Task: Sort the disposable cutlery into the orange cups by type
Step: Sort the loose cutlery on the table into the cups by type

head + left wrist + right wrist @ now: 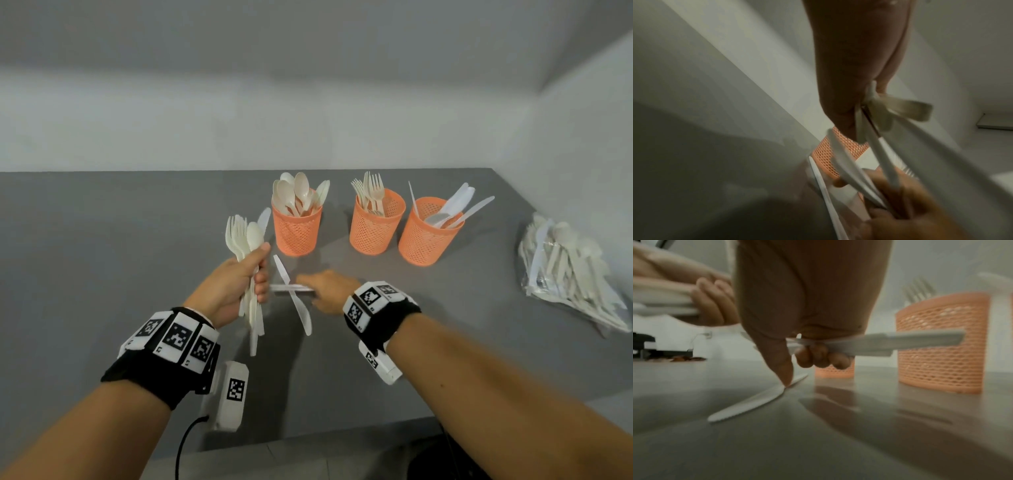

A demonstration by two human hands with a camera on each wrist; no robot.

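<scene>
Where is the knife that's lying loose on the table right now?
In the head view the loose knife lies flat on the grey table, near the middle, between the left hand and right hand, in front of the spoon cup.

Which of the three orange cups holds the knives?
The rightmost cup, the one nearest the plastic bag of cutlery. White knives lean out of it, while the middle cup holds forks and the left cup holds spoons.

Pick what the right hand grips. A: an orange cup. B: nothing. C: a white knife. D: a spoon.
C: the right hand curls its fingers round a white knife, while its forefinger touches another knife lying on the table.
</scene>
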